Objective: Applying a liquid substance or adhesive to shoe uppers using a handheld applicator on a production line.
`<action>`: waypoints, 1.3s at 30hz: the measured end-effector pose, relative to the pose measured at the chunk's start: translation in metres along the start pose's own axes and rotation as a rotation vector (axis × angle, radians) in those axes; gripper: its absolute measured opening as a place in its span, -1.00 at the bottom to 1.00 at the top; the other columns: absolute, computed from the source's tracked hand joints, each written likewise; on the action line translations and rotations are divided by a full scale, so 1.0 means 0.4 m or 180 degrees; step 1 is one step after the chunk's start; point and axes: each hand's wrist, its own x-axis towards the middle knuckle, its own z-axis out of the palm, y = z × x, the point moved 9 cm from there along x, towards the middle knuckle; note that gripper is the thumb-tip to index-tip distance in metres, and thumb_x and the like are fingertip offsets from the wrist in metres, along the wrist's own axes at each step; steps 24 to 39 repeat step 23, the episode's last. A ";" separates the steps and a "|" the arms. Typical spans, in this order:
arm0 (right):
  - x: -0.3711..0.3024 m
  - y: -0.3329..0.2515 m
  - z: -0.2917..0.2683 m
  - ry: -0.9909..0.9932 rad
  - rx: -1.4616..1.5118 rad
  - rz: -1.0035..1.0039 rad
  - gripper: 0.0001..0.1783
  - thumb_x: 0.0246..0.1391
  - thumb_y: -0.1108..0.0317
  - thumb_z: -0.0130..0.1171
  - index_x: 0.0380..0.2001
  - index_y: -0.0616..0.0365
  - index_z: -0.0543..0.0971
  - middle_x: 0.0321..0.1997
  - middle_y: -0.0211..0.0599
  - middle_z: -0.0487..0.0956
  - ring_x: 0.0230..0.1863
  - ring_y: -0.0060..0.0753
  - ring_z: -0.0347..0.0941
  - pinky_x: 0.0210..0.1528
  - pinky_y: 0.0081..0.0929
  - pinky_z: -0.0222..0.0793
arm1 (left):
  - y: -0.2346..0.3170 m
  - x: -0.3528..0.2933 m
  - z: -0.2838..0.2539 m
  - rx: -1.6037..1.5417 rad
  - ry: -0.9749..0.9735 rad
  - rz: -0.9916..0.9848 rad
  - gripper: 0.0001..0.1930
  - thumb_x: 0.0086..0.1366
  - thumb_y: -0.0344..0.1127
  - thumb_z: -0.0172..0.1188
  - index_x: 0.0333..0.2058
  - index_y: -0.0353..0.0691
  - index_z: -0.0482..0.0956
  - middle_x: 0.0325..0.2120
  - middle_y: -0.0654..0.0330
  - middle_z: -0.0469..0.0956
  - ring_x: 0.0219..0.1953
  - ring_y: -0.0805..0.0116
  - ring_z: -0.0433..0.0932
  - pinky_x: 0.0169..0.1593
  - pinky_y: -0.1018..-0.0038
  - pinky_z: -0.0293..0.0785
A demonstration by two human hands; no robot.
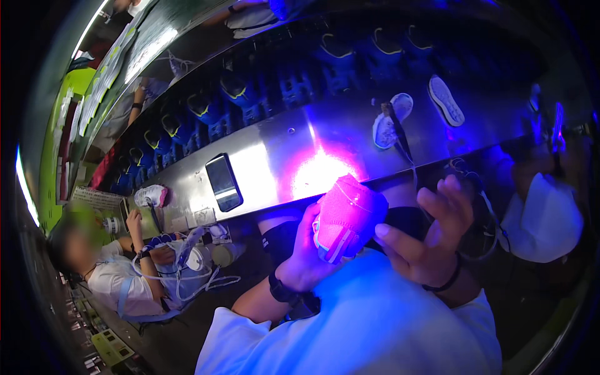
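My left hand [307,240] is wrapped round a shoe upper [354,209] from its left side, in front of my chest. Strong light turns the upper pink and violet, and pale stripes show near its lower end. To the right of it, my right hand [431,231] is raised with the fingers spread and slightly bent. The thumb is close to the upper; whether it touches cannot be made out. Just beyond the upper, a glaring pink-white patch of light lies on the metal bench [262,140].
On the bench lie a phone [224,182], two pale shoe soles [446,101] and a dark-handled brush [397,128]. Several dark blue shoe-like pieces [234,90] with yellow edges line the far side. A seated co-worker [128,281] is at left, near a white sneaker [151,195].
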 end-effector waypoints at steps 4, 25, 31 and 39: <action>-0.025 0.034 -0.021 -0.0180 -0.0117 0.0028 -0.74 0.21 0.09 0.24 -0.03 -0.44 0.64 0.42 -0.06 0.21 0.47 0.30 -0.04 0.42 0.21 0.08 | -0.025 0.029 0.071 -0.0503 -0.0385 -0.0109 -0.38 0.47 0.17 -0.09 0.28 -0.17 0.33 0.01 0.06 0.57 -0.08 0.20 0.65 -0.18 0.31 0.64; -0.036 -0.033 -0.013 -0.0279 -0.0004 -0.0114 -0.51 0.02 0.23 0.42 0.06 -0.44 0.59 0.39 -0.27 0.34 0.43 0.38 0.08 0.44 0.19 0.04 | 0.012 -0.035 0.016 0.0056 -0.0351 0.0372 -0.23 0.42 0.21 -0.03 0.36 -0.30 0.19 0.25 -0.05 0.40 0.27 0.09 0.44 0.36 0.14 0.31; -0.036 -0.033 -0.013 -0.0279 -0.0004 -0.0114 -0.51 0.02 0.23 0.42 0.06 -0.44 0.59 0.39 -0.27 0.34 0.43 0.38 0.08 0.44 0.19 0.04 | 0.012 -0.035 0.016 0.0056 -0.0351 0.0372 -0.23 0.42 0.21 -0.03 0.36 -0.30 0.19 0.25 -0.05 0.40 0.27 0.09 0.44 0.36 0.14 0.31; -0.036 -0.033 -0.013 -0.0279 -0.0004 -0.0114 -0.51 0.02 0.23 0.42 0.06 -0.44 0.59 0.39 -0.27 0.34 0.43 0.38 0.08 0.44 0.19 0.04 | 0.012 -0.035 0.016 0.0056 -0.0351 0.0372 -0.23 0.42 0.21 -0.03 0.36 -0.30 0.19 0.25 -0.05 0.40 0.27 0.09 0.44 0.36 0.14 0.31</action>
